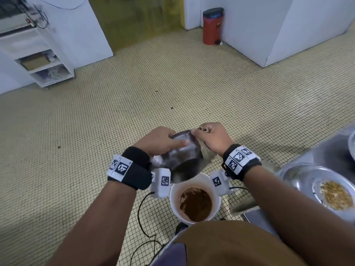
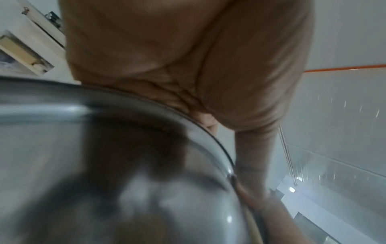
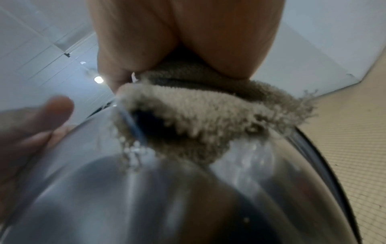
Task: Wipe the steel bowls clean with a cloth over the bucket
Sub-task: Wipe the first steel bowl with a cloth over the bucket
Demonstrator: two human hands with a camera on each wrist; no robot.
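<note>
A steel bowl (image 1: 180, 162) is held tilted above a white bucket (image 1: 173, 194) that holds brown slop. My left hand (image 1: 171, 140) grips the bowl at its far left rim, with the thumb lying across the metal. My right hand (image 1: 200, 132) pinches a beige cloth (image 1: 206, 153) against the bowl's far right rim. In the right wrist view the cloth (image 3: 198, 118) is folded over the rim of the bowl (image 3: 167, 198), under my right hand (image 3: 188, 41). The left wrist view shows the bowl (image 2: 83, 148) blurred below my left palm (image 2: 188, 57).
At the right stands a steel counter (image 1: 326, 148) with a large steel dish (image 1: 295, 177) holding a plate of food scraps (image 1: 335, 195). Black cables (image 1: 142, 214) trail over the tiled floor by the bucket. A red bin (image 1: 213, 27) and a white shelf unit (image 1: 40, 62) stand far off.
</note>
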